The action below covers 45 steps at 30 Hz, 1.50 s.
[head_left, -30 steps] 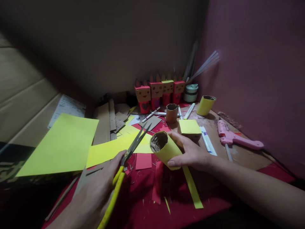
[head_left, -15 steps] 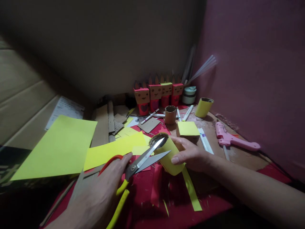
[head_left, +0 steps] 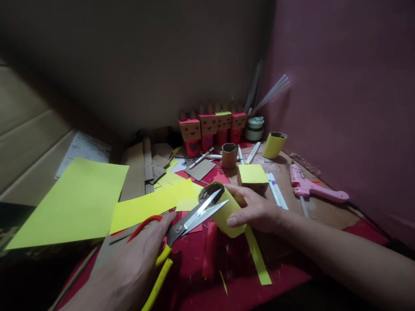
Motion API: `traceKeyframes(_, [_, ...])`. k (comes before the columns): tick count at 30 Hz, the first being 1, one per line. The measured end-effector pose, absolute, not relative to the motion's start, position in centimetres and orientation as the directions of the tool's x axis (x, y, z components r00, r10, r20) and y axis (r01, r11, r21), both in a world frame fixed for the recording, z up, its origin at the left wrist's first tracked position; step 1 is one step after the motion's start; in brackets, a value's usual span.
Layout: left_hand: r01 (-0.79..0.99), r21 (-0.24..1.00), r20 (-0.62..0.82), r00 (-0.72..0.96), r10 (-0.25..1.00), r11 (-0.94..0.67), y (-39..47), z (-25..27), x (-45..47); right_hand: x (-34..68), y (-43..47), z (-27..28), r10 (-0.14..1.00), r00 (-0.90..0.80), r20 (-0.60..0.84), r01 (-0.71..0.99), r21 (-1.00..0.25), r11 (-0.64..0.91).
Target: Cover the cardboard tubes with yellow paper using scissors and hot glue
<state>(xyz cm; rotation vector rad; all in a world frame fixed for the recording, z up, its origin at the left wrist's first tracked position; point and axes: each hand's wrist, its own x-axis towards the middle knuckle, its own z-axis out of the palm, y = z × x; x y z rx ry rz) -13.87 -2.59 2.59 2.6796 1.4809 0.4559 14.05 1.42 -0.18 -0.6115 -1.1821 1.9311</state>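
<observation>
My left hand (head_left: pixel 139 255) is closed on the handles of a pair of scissors (head_left: pixel 177 229) with red and yellow grips. The blades stand slightly apart, one at the open rim of a cardboard tube (head_left: pixel 228 216) wrapped in yellow paper. My right hand (head_left: pixel 253 209) grips this tube from the right, thumb on its near side, holding it tilted above the table. Below the tube lies a yellow paper strip (head_left: pixel 257 259). Just behind my right hand sits a small cardboard box with a yellow top (head_left: pixel 253 174).
Several cardboard figures (head_left: pixel 191 134) stand at the back. A bare cardboard tube (head_left: pixel 229 156) and another yellow tube (head_left: pixel 274 146) are nearer. The pink glue gun (head_left: pixel 311 188) lies at the right. Yellow sheets (head_left: pixel 74 203) spread across the left, beside cardboard scraps (head_left: pixel 134 168).
The scissor blades have closed a little at the tube's rim. The whole view has shifted slightly, and both hands keep their holds.
</observation>
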Motion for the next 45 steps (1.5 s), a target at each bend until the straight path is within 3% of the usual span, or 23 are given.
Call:
traceKeyframes(4, [0.846,0.007,0.218,0.518,0.827,-0.532,-3.1,1.0,-14.5,14.1,1.5,-0.4,0.827,-0.563,-0.006,-0.347,-0.906,-0.243])
traceKeyframes(11, [0.867,0.049,0.235,0.473,0.849,-0.496,-4.0,-0.4,-14.6,14.1,1.5,-0.4,0.859,-0.511,-0.014,-0.298,-0.935,-0.192])
traceKeyframes(21, [0.815,-0.119,0.229,0.578,0.783,-0.567,-4.2,1.2,-14.6,13.9,1.4,0.3,0.921,-0.388,0.016,-0.169,-0.984,-0.054])
traceKeyframes(27, [0.709,-0.233,0.203,0.705,0.680,-0.666,-3.4,0.2,-15.8,13.6,0.9,0.3,0.897,-0.442,-0.005,-0.141,-0.987,-0.075])
traceKeyframes(30, [0.698,-0.218,0.203,0.716,0.668,-0.682,-3.6,-0.2,-15.7,13.6,0.9,0.3,0.914,-0.404,0.031,-0.109,-0.994,-0.014])
traceKeyframes(35, [0.798,-0.080,0.246,0.597,0.764,-0.598,-4.7,-0.9,-15.2,13.7,1.0,0.2,0.923,-0.384,0.037,-0.046,-0.999,0.021])
traceKeyframes(40, [0.792,-0.041,0.335,0.586,0.738,-0.610,-4.9,-0.9,-15.0,13.8,0.9,0.2,0.940,-0.335,0.065,0.072,-0.993,0.094])
traceKeyframes(45, [0.831,-0.059,0.307,0.542,0.782,-0.553,-5.1,-0.8,-14.9,14.0,1.0,0.2,0.869,-0.492,0.047,-0.124,-0.992,-0.017])
